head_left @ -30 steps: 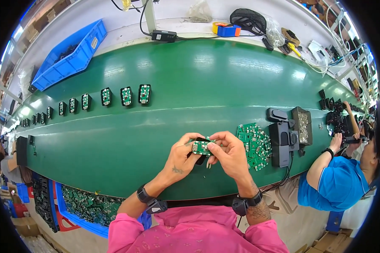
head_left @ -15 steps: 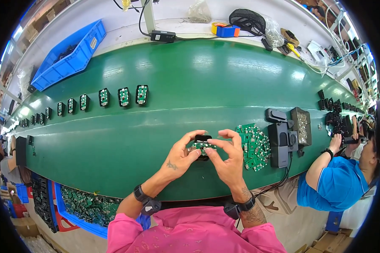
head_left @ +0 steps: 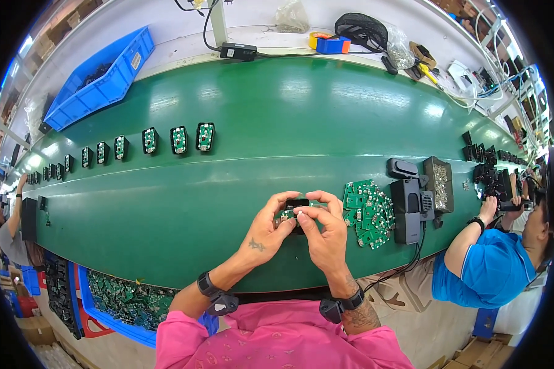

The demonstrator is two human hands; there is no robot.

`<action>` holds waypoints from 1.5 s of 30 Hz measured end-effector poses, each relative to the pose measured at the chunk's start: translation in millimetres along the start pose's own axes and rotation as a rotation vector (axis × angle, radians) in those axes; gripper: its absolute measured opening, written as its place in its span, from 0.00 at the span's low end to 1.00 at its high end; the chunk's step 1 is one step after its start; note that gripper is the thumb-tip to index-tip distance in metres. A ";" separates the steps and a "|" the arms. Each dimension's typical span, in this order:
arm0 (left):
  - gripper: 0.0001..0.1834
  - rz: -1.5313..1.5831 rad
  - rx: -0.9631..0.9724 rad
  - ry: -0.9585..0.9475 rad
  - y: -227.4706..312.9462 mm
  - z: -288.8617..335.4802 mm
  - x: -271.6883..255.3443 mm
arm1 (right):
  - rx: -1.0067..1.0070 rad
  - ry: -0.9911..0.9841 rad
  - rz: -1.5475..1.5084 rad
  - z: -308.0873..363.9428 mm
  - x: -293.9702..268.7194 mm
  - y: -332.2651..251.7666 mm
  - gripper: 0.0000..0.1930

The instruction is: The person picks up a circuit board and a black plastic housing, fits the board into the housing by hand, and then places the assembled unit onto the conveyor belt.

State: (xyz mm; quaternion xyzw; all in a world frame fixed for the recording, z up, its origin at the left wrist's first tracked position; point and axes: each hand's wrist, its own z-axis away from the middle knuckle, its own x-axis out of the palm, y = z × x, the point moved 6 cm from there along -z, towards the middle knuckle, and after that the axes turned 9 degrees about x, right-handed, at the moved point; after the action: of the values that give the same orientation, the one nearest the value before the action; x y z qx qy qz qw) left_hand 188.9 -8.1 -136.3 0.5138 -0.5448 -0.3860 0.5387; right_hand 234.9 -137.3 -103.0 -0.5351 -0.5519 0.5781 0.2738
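Both hands meet over a small black plastic case [head_left: 297, 202] at the near middle of the green table. My left hand [head_left: 269, 226] grips a green circuit board [head_left: 284, 216] at the left side of the case, thumb on the board and fingers curled round the far side. My right hand [head_left: 326, 234] is pinched over the right side of the board, with a tiny whitish piece [head_left: 300, 213] at its thumb and fingertip. Fingers hide much of the board and the case. A loose pile of green circuit boards [head_left: 369, 215] lies just right of my right hand.
Black cases with boards inside [head_left: 205, 136] form a row toward the far left. A black device [head_left: 406, 212] and a tray of small metal parts [head_left: 441, 184] stand right of the pile. A blue bin [head_left: 104, 80] sits at the back left. A co-worker [head_left: 489, 261] works at the right.
My right hand has shifted slightly left and closed in over the board, and a whitish piece now shows at its fingertips. At the far left, another person's arm has reached up to the row.
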 end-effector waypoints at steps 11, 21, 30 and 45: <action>0.26 0.017 -0.037 -0.028 6.6 2.6 10.3 | 0.078 0.037 -0.209 0.4 -5.0 12.9 0.06; 0.28 -0.245 0.248 0.161 19.6 4.4 2.2 | -0.232 0.231 0.198 10.8 -8.4 -15.3 0.02; 0.27 -0.315 0.441 0.143 30.1 4.7 4.3 | -0.093 -0.050 0.053 -4.1 -5.9 -23.1 0.03; 0.27 -0.372 0.435 0.125 28.3 2.9 9.3 | -0.167 -0.072 0.089 -6.1 -12.4 -18.0 0.02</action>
State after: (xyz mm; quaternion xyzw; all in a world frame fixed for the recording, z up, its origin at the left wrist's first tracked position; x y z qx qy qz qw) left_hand 183.0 -12.7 -107.3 0.7311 -0.4770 -0.3199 0.3682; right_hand 239.0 -142.2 -81.3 -0.5590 -0.5832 0.5605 0.1823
